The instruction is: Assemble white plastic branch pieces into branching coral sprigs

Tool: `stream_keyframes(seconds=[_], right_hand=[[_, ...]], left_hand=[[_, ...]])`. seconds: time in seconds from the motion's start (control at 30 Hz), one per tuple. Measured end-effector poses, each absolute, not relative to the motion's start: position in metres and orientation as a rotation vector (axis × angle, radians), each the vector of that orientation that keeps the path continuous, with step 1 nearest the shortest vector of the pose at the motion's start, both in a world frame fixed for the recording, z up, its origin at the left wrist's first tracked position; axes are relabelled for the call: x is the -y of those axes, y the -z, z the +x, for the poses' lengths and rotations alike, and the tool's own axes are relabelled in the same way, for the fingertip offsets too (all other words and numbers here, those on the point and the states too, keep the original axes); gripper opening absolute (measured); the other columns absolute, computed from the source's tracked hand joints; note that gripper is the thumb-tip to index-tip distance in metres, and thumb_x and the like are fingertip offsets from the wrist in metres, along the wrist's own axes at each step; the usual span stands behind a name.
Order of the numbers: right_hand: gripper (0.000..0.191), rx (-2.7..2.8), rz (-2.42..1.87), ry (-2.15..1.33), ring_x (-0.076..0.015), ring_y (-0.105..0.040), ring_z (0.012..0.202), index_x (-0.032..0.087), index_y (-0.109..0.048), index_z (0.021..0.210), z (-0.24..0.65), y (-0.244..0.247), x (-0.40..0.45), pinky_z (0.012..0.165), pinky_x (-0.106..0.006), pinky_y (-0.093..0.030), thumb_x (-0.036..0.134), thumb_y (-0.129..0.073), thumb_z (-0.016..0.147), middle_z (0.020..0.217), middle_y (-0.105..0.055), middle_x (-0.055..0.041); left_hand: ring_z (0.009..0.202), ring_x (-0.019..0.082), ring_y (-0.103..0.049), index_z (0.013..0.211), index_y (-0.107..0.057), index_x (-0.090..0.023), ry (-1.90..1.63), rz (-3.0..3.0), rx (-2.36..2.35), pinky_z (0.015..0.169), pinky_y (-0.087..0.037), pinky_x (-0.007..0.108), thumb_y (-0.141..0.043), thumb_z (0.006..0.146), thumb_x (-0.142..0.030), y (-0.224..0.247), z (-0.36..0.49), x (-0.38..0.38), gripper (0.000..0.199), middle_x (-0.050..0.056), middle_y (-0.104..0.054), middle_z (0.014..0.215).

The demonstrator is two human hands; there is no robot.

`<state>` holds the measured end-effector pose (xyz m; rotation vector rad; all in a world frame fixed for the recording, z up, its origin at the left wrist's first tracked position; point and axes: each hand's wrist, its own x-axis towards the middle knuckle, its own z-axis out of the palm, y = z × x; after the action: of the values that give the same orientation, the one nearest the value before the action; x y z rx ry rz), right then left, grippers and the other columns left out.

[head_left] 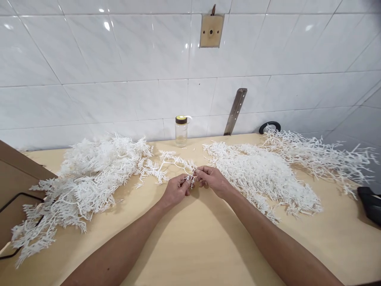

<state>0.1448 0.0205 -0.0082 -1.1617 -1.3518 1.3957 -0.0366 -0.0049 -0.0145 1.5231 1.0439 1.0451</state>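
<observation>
A white branching sprig lies over the middle of the table, its near right end between both hands. My left hand pinches that end with closed fingers. Right beside it, my right hand is also closed on the sprig, thumb and forefinger together. To the left spreads a large heap of white feathery branches. Another dense pile of white branches lies to the right, and barer white stems sit behind it at the far right.
A clear jar with a dark and yellow lid stands by the tiled wall. A metal strip leans there. A black ring-shaped object, a black object and a brown board flank the piles on the table.
</observation>
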Motion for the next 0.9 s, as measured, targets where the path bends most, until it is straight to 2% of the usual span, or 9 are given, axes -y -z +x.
stream_keyframes(seconds=[0.27,0.4,0.57,0.67,0.77,0.9], right_hand=[[0.041,1.26,-1.137,-1.319,-0.0109,-0.055,0.049,0.016,-0.064,0.078,0.146,0.023,-0.024,0.046,-0.023,-0.038,0.057,-0.069,0.076,0.06,-0.061,0.0011],[0.038,1.253,-1.153,-1.274,-0.0109,-0.054,0.048,0.017,-0.065,0.077,0.147,0.024,-0.021,0.048,-0.024,-0.04,0.054,-0.067,0.078,0.058,-0.061,0.0017],[0.037,1.25,-1.178,-1.23,-0.0116,-0.055,0.048,0.017,-0.064,0.077,0.147,0.024,-0.016,0.047,-0.024,-0.041,0.054,-0.066,0.08,0.058,-0.061,0.0013],[0.037,1.241,-1.191,-1.217,-0.012,-0.056,0.047,0.017,-0.063,0.078,0.147,0.026,-0.016,0.048,-0.025,-0.042,0.054,-0.065,0.081,0.058,-0.061,0.0012],[0.038,1.24,-1.205,-1.201,-0.0125,-0.057,0.047,0.018,-0.062,0.079,0.146,0.029,-0.018,0.048,-0.025,-0.043,0.055,-0.064,0.081,0.059,-0.061,0.0011],[0.04,1.237,-1.228,-1.185,-0.0133,-0.058,0.047,0.018,-0.06,0.082,0.147,0.029,-0.017,0.047,-0.025,-0.043,0.058,-0.063,0.082,0.061,-0.063,0.0005]], left_hand=[[0.046,0.013,-0.057,0.094,-0.065,-0.015,-0.992,1.435,-1.123,0.04,-0.04,0.02,-0.064,0.08,-0.046,0.011,-0.037,0.006,0.034,0.0,-0.062,0.055],[0.039,0.01,-0.051,0.087,-0.064,-0.014,-0.976,1.413,-1.147,0.039,-0.039,0.02,-0.064,0.08,-0.049,0.008,-0.038,0.005,0.036,0.0,-0.061,0.05],[0.041,0.01,-0.051,0.078,-0.065,-0.014,-0.977,1.43,-1.111,0.041,-0.04,0.02,-0.06,0.083,-0.052,0.008,-0.041,0.005,0.039,0.002,-0.061,0.052],[0.041,0.01,-0.051,0.084,-0.068,-0.013,-0.951,1.407,-1.088,0.039,-0.038,0.02,-0.06,0.084,-0.052,0.011,-0.043,0.004,0.04,0.002,-0.062,0.053],[0.04,0.011,-0.052,0.092,-0.068,-0.013,-0.953,1.365,-1.071,0.038,-0.037,0.02,-0.065,0.081,-0.051,0.012,-0.044,0.002,0.04,0.002,-0.062,0.052],[0.041,0.01,-0.052,0.085,-0.066,-0.013,-0.999,1.301,-1.066,0.04,-0.04,0.02,-0.074,0.073,-0.048,0.012,-0.044,0.001,0.038,0.0,-0.061,0.05]])
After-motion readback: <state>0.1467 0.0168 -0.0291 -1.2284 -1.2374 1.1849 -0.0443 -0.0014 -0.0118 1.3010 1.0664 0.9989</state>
